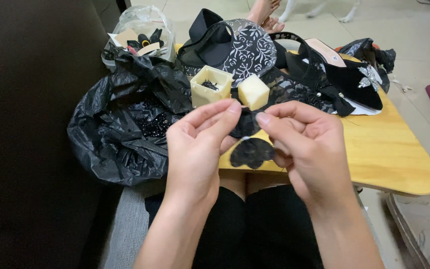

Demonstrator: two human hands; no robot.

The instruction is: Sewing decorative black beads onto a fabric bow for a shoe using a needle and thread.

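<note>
Both hands are pinching a black lace piece (251,149) over the bench (389,149); left hand (197,144) and right hand (307,142) fingers are closing on its top, the piece hanging below.

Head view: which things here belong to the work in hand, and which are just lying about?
In hand:
left hand
right hand
black lace piece, pinched by both hands

Lying about:
open box with dark bits
box lid
black bag of beads
black shoe
lace fabric
wooden table
clear bag
</note>
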